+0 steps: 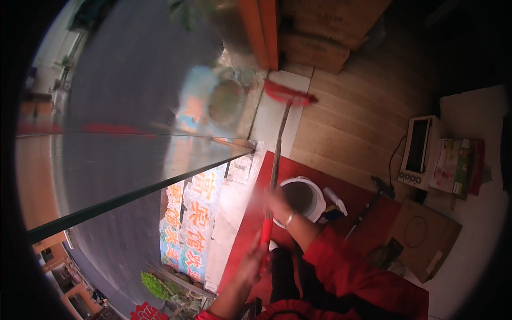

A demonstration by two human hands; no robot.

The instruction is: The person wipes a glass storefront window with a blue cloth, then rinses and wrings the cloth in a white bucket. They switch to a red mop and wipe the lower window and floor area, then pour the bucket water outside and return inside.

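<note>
Both my hands are closed around a long-handled tool, apparently a broom or brush, with a blurred red head. Its shaft looks wooden, and the near end has a red grip. My left hand holds the red grip. Farther up, my right hand is on the shaft, with a bracelet at the wrist. The tool's head is over the pale threshold strip and the edge of the wood-look floor. Beside my right hand stands a white bucket; its contents are too dark to tell.
A glass door panel with a dark edge crosses the left. Red matting lies underfoot, with a white bottle beside the bucket. Cardboard boxes, a toaster oven and another carton stand around the floor.
</note>
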